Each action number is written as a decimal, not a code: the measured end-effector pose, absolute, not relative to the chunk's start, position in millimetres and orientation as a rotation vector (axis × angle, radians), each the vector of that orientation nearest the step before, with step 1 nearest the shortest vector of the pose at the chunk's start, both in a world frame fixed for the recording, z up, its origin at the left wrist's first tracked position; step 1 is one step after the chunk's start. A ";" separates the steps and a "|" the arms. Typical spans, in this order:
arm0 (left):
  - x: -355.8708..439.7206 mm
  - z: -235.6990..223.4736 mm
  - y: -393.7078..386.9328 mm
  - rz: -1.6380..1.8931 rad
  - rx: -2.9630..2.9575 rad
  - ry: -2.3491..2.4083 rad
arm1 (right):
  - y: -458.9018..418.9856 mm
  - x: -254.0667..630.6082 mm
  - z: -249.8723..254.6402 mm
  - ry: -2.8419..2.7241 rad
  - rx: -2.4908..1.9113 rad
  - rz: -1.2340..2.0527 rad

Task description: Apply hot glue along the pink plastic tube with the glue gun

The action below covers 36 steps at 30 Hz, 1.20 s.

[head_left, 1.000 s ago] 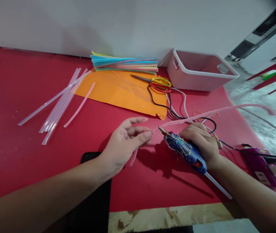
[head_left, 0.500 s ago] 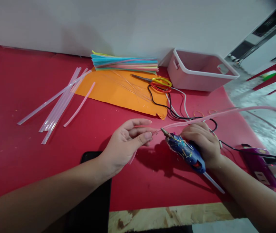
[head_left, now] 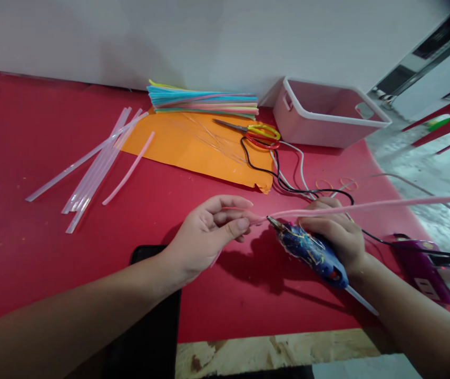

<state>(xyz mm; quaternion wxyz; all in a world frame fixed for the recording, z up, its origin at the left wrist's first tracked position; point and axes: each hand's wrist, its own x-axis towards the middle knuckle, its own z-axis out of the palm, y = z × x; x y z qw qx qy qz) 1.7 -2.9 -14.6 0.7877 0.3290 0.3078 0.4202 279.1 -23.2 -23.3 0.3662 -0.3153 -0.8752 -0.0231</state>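
Between thumb and fingers, my left hand [head_left: 213, 231] pinches a long pink pipe cleaner [head_left: 387, 203], whose far length stretches to the right over my other hand and out of the picture. A short end hangs below the left palm. My right hand [head_left: 338, 229] is wrapped around a blue hot glue gun [head_left: 307, 250] strung with dried glue. The gun's metal nozzle lies at the pipe cleaner, just right of the left fingertips; I cannot tell if they touch. Out of the gun's back sticks a pale glue stick [head_left: 361, 300].
Several glue sticks [head_left: 98, 168] and a short pink piece [head_left: 129, 168] lie left. Behind are an orange sheet [head_left: 197, 147], scissors [head_left: 248, 130], a pipe-cleaner bundle [head_left: 205, 100] and a pink basket [head_left: 328, 129]. Cords [head_left: 288, 187] run right toward a purple power strip [head_left: 418, 268]. A black tray-like object [head_left: 149, 321] lies in front.
The glue gun and right hand have shifted slightly right and down. The nozzle is a little lower along the pipe cleaner, whose free right end has straightened and swung down out of view.
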 end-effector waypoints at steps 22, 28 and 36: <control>1.3 -17.7 -2.4 0.903 0.708 0.562 | -24.3 286.0 -31.0 -2.218 -0.769 0.000; 1.1 -21.6 -2.3 0.910 0.737 0.564 | -25.8 288.2 -33.4 -2.207 -0.784 -0.016; 1.7 -20.0 -2.5 0.913 0.729 0.560 | -25.0 287.0 -30.6 -2.224 -0.788 -0.031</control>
